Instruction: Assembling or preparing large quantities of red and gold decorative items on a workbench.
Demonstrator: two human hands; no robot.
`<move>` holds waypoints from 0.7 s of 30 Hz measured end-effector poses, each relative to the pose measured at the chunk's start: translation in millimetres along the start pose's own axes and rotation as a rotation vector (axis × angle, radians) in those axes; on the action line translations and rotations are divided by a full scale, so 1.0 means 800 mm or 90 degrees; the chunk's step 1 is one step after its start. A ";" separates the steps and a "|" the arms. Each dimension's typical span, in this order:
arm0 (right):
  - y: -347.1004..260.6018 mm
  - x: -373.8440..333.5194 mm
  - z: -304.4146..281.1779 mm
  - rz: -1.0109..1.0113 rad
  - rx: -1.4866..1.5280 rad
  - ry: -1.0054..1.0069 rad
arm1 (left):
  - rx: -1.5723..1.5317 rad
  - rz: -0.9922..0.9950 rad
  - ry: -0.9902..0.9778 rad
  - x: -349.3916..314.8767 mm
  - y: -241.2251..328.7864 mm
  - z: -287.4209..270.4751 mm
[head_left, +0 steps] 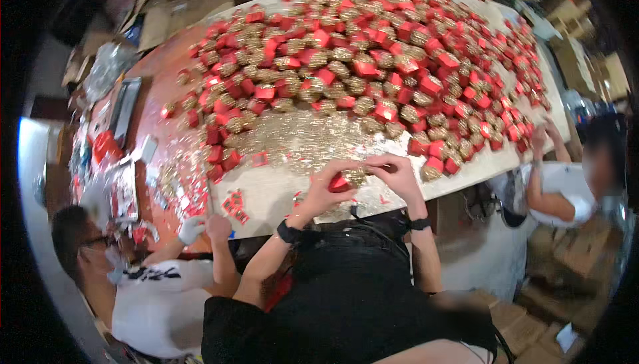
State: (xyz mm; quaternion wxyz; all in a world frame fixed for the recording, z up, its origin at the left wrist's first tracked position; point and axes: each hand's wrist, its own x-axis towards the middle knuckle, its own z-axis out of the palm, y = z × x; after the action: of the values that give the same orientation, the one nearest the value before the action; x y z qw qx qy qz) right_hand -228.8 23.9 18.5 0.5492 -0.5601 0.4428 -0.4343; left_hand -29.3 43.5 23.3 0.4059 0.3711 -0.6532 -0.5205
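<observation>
Just above the table's near edge, my left hand is closed around a small red-and-gold ornament, its red block-shaped part facing my palm. My right hand meets it from the other side, thumb and fingertips pinched together at the gold, bumpy end. Whatever lies between those right fingertips is too small to make out. Beyond both hands spreads a large heap of similar red-and-gold ornaments. A layer of loose gold pieces lies between the heap and my hands.
Red printed pieces lie on the pale tabletop to my left. A co-worker with one white glove sits at the left; another person works at the right. Cardboard boxes stand at the lower right.
</observation>
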 end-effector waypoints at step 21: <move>-0.040 -0.061 -0.042 -0.067 -0.040 -0.095 | -0.064 -0.016 -0.181 0.004 0.033 0.017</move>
State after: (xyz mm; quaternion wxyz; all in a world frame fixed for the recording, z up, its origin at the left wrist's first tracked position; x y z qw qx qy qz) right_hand -272.2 63.6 51.5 0.5391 -0.6304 0.3842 -0.4054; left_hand -44.8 50.9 48.2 0.3207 0.2812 -0.6723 -0.6050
